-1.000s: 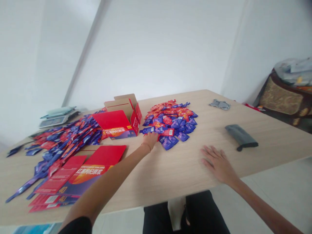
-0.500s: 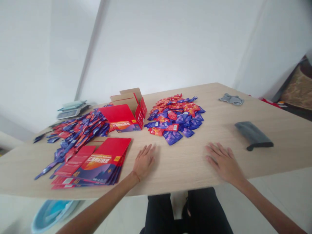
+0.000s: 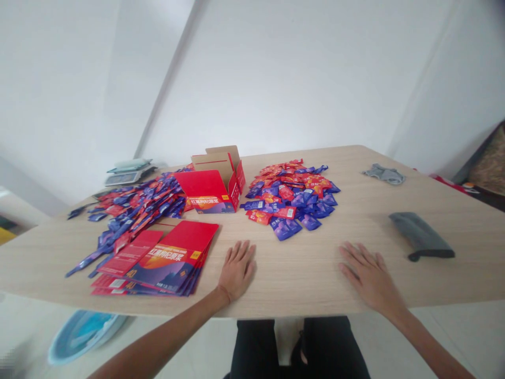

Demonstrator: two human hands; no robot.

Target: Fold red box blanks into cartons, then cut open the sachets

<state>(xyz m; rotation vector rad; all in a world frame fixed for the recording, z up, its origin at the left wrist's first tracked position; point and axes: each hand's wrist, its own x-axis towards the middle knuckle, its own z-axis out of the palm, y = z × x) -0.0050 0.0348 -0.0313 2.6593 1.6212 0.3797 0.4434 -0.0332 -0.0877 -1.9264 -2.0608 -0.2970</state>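
Observation:
My left hand (image 3: 237,269) lies flat and open on the wooden table (image 3: 307,273), just right of a stack of flattened red and purple cartons (image 3: 165,259). My right hand (image 3: 370,276) also rests palm down, fingers spread, holding nothing. Beyond both hands sits a heap of small red and purple sachets (image 3: 292,196). An opened red carton (image 3: 215,182) stands left of that heap. A second, longer spread of sachets (image 3: 134,208) lies at the left.
A dark grey pouch (image 3: 420,235) lies to the right of my right hand, and a crumpled grey cloth (image 3: 383,173) sits farther back. A weighing scale (image 3: 128,171) stands at the far left corner. A blue basin (image 3: 81,335) is on the floor under the table's left edge.
My left hand drew back from the sachet heap to the table's near edge and now lies flat. The view shifted slightly; my right hand stayed flat in place.

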